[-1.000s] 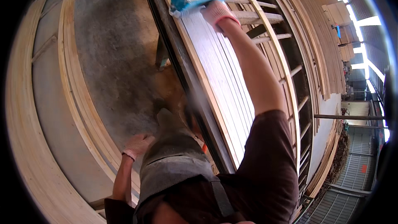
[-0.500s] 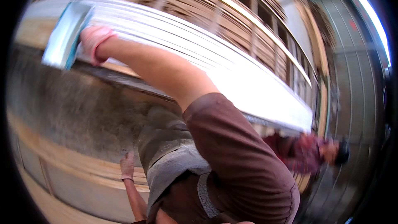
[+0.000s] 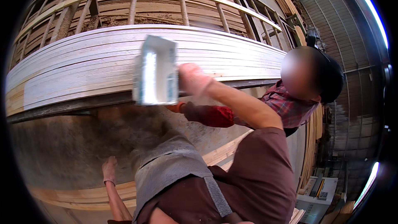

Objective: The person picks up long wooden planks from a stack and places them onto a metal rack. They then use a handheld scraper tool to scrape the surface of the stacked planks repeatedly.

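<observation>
My right hand is raised in front of me and grips a flat, whitish rectangular trowel-like tool by its edge. The tool is held against the edge of a stack of white-coated wooden boards. My left hand hangs low, fingers together, resting near a grey dusty sheet and holding nothing. A co-worker's red-gloved hand reaches in just below my right forearm.
The co-worker, in a plaid shirt, stands close on my right. Wooden drying racks with slats rise behind the board stack. Pale planks lie at the lower left. A machine stands at the lower right.
The view has swung round, and my right hand has carried the tool from the far end of the boards to the middle of the stack. The co-worker has come close on the right.
</observation>
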Motion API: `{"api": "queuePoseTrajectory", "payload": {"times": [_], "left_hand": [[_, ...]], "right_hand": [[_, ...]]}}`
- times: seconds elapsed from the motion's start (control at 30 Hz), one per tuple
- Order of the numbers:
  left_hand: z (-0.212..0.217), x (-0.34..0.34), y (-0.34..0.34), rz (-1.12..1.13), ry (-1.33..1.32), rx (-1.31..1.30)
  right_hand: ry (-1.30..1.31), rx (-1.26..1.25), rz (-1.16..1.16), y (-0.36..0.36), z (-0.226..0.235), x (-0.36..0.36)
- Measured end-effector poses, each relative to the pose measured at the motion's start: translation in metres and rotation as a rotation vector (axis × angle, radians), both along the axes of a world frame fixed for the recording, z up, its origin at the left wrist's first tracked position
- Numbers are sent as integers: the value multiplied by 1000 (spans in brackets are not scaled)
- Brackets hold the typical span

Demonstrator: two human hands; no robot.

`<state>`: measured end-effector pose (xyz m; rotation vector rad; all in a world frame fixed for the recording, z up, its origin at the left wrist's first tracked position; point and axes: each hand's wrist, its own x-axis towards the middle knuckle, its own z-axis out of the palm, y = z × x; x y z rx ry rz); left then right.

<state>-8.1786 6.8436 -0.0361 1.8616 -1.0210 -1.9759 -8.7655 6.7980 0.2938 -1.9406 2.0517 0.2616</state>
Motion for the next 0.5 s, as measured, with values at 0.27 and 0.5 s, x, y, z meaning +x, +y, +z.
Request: {"api": "queuePoseTrajectory", "payload": {"times": [0.27,0.5], "left_hand": [[37,-149,26,-697,-170,-330],[46,-179,28,-251,-81,19]], "right_hand": [[159,8,-238,185,-26,-215],[458,102,-460,284,22,-297]]}}
